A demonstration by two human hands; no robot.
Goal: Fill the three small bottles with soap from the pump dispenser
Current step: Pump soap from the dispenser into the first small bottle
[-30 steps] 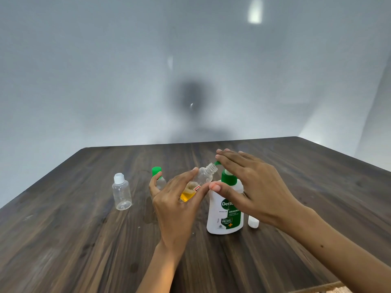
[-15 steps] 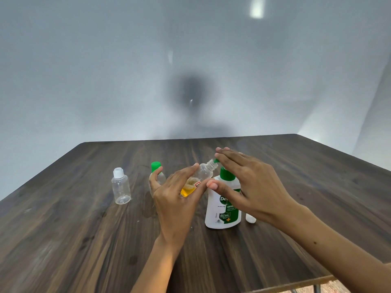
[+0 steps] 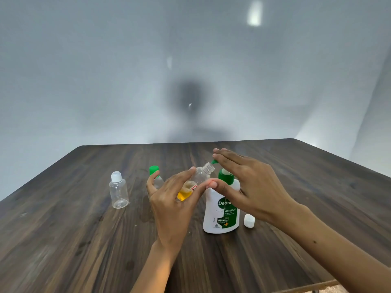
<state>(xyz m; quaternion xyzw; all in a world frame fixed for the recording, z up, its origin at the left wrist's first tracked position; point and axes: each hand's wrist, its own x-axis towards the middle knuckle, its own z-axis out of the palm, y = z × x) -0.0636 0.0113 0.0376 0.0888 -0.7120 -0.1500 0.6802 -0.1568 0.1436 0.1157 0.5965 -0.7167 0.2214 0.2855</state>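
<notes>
Left hand (image 3: 169,206) is gripping a small clear uncapped bottle (image 3: 196,182), tilted, yellow soap pooling at its bottom, mouth sitting right by the green nozzle of the white pump dispenser (image 3: 222,212) mid-frame. Right hand (image 3: 249,185) is lying flat, fingers straight, pressing the pump. A green-capped small bottle (image 3: 155,176) is peeking out behind the left hand, half blocked. A white-capped clear empty bottle (image 3: 118,192) is standing further left on the dark wooden worktop (image 3: 63,240). Loose white cap (image 3: 249,220) is lying right of the dispenser.

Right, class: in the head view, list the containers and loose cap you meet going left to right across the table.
White-capped empty bottle → green-capped bottle → tilted open bottle held by the left hand → pump dispenser → loose white cap.
</notes>
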